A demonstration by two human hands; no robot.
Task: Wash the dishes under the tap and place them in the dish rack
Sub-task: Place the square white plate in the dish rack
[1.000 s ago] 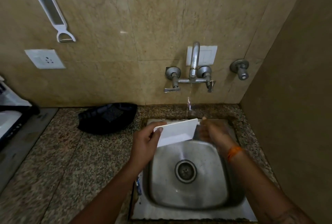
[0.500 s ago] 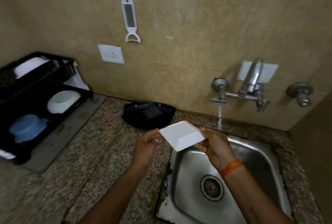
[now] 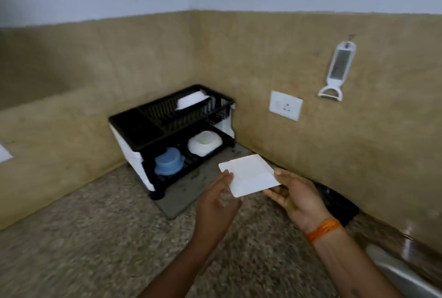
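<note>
White square plate is up in the air over the speckled granite desk, held between both hands. Left hand has its thumb on top of the plate's near-left edge, with the fingers curled underneath. Right hand pinches the right corner, thumb on top, fingers below. There's an orange thread band on that wrist. The plate sits roughly flat, tilted a bit toward the camera.

Black two-tier dish rack with white side panels is tucked into the corner where the two tan walls meet, just beyond the plate and to its left. Top tier has a white dish in it. Bottom tier holds a blue bowl upside down on the left and a white bowl on the right. The rack stands on a grey mat.

On the right wall there's a white socket plate, and a white peeler hanging higher up. A black thing sits on the desk behind the right hand, can't tell what it is. A bit of steel sink edge shows bottom right.
</note>
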